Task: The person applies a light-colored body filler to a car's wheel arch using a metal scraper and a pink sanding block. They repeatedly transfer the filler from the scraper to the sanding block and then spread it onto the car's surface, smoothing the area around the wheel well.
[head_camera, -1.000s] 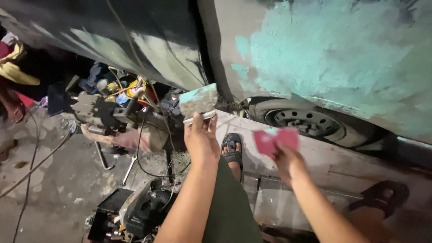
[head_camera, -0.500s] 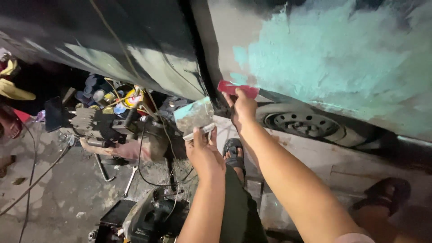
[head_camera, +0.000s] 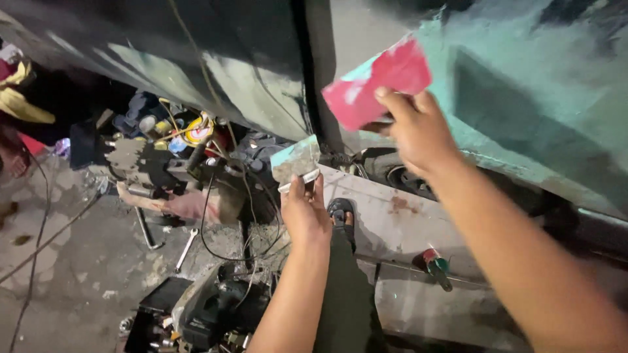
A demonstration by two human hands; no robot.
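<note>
My right hand (head_camera: pixel 418 131) pinches a flat pink plastic spreader card (head_camera: pixel 378 84), smeared with pale green filler, raised against the green-puttied grey car body panel (head_camera: pixel 523 85). My left hand (head_camera: pixel 305 212) grips a small square mixing board (head_camera: pixel 296 161) coated in filler, lower, near the wheel (head_camera: pixel 405 176). Scattered tools (head_camera: pixel 163 163) lie left on the concrete floor (head_camera: pixel 72 261).

Auto body repair spot, informal, ground-level. Car body panel (head_camera: pixel 523 111) smeared with teal filler, wheel (head_camera: pixel 405 180) beneath. Rough concrete ground (head_camera: pixel 72 268) strewn with wrench (head_camera: pixel 186 250), cables (head_camera: pixel 222 216), heap of tools and tape rolls (head_camera: pixel 176 140).
</note>
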